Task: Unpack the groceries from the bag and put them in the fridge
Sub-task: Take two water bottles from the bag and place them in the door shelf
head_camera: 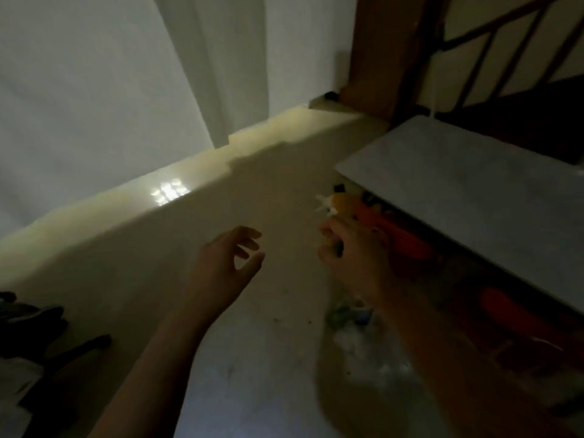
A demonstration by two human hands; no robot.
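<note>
A: Near edge first. What was under the arms?
B: Pale floor [252, 358], dim. A clear plastic bag [360, 339] lay on it below the right forearm, blurred, with green and blue bits inside.
A: Left hand?
B: Left hand [227, 263] hung over the floor, grip wide, fingers loosely curled, nothing in it.
A: Right hand?
B: Right hand [350, 251] was raised just beside the grey bench [467, 191], grip narrow, pinched on something small and dark. Too blurred to name.
A: Anything under the bench?
B: Orange and yellow items [388, 226] beneath its edge, just past the right hand. Blurred too.
A: Left corner?
B: Dark clutter [38, 324] on the floor, well apart from both hands.
A: Further back?
B: A bright strip with a glare spot [169, 191] along the floor, then a white wall [94, 74], a brown post [376, 49] and a railing [505, 42] top right.
</note>
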